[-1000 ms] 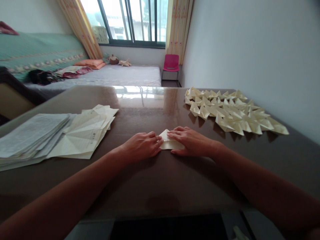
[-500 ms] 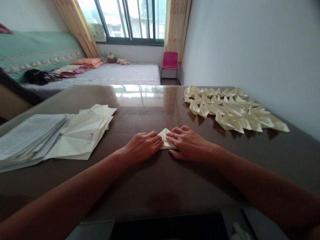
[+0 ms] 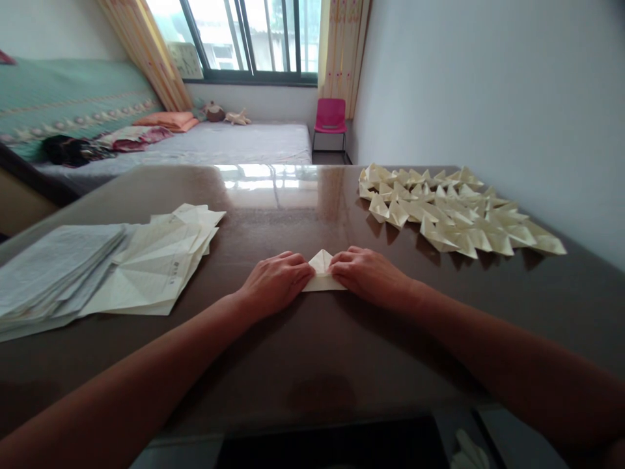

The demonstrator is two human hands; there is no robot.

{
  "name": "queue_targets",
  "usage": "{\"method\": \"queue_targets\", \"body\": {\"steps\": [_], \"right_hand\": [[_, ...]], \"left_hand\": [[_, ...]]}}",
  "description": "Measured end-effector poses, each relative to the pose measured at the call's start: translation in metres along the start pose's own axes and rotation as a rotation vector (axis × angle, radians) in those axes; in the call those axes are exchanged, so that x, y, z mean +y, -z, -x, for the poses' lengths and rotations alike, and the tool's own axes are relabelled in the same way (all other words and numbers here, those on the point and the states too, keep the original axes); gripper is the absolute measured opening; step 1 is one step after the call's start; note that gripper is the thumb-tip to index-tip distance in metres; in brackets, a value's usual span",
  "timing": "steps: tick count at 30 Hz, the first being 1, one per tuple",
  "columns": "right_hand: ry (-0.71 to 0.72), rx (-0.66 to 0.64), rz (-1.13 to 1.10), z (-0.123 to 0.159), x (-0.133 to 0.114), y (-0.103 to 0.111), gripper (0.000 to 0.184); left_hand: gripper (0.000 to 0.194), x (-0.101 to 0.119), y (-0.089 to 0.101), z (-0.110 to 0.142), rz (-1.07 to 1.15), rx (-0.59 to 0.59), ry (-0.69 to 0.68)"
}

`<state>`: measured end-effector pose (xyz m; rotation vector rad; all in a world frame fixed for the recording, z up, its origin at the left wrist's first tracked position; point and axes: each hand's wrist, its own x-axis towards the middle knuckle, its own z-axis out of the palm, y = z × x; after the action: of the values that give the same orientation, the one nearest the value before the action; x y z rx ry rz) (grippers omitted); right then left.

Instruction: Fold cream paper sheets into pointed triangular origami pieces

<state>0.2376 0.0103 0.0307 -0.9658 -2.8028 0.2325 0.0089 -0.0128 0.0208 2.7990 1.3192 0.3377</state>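
Observation:
A small cream sheet of folded paper (image 3: 322, 281) lies on the brown table in front of me, its top forming a triangular peak and its lower edge a straight band. My left hand (image 3: 279, 279) grips the paper's left side, fingers closed and partly covering it. On the right side, my right hand (image 3: 365, 272) holds the paper with its fingers curled over the edge. Both thumbs are mostly hidden, and so are the paper's two side corners.
Several folded cream paper pieces (image 3: 454, 212) stand in rows at the table's right. To the left lie loose cream sheets (image 3: 151, 267) beside a stack of printed papers (image 3: 53, 267). Beyond the glossy table (image 3: 273, 365) are a bed (image 3: 254, 143) and a pink chair (image 3: 331, 117).
My right hand has drawn back from over the paper to its right side, its fingers now curled. More of the paper's lower band shows. The view has shifted slightly.

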Motion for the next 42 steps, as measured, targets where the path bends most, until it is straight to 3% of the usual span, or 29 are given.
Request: {"method": "queue_targets", "body": {"steps": [9, 18, 23, 30, 32, 35, 38, 42], "right_hand": [[-0.243, -0.009, -0.208, -0.007, 0.026, -0.011, 0.017], [-0.266, -0.068, -0.144, -0.009, 0.03, -0.006, 0.02], [-0.301, -0.103, -0.007, -0.009, 0.023, -0.003, 0.019], [-0.304, -0.172, 0.162, -0.006, 0.013, 0.001, 0.018], [-0.296, -0.162, 0.184, -0.007, 0.011, -0.002, 0.019], [-0.277, -0.149, 0.172, -0.008, 0.011, -0.006, 0.018], [-0.263, -0.141, 0.042, -0.007, 0.017, -0.003, 0.015], [-0.186, -0.195, -0.278, -0.001, 0.035, 0.009, 0.013]], "left_hand": [[0.029, -0.007, -0.008, -0.004, 0.15, 0.033, 0.187], [0.035, -0.002, -0.008, -0.004, 0.027, -0.064, 0.204], [0.037, 0.004, -0.01, -0.004, -0.108, -0.046, 0.18], [0.036, -0.001, -0.017, -0.006, -0.125, -0.004, 0.16], [0.035, 0.001, -0.016, -0.006, -0.158, 0.043, 0.135], [0.034, 0.007, -0.014, -0.005, -0.188, 0.112, -0.033], [0.033, 0.013, -0.015, -0.004, -0.166, 0.054, -0.176], [0.036, 0.015, -0.017, -0.003, -0.185, 0.003, -0.166]]}}
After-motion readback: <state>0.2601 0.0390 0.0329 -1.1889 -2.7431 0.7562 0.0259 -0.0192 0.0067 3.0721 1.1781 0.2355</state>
